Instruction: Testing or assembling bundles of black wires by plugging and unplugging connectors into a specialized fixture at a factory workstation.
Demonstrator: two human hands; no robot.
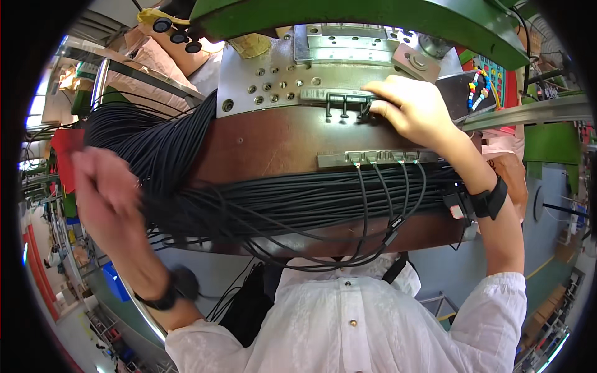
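My right hand [413, 109] pinches the right end of a black plastic strip with short prongs [336, 98]. The strip lies along a narrow metal bar [311, 94] at the far side of the brown table. Nearer to me sits a slotted metal holder [333, 160], with several black cable ends seated in its slots; their cables loop down toward my body. A thick bundle of black cables [292, 199] runs across the table. Over its left part my left hand [109, 186] is raised, smeared by motion, so its fingers and anything in them cannot be made out.
Beyond the table stands a drilled metal plate [239, 87] with metal mould blocks [348, 40]. A green machine beam [360, 18] spans above it. At the right rear are a beaded string [479, 90] and a button panel [494, 74]. A metal rail [528, 115] extends rightward.
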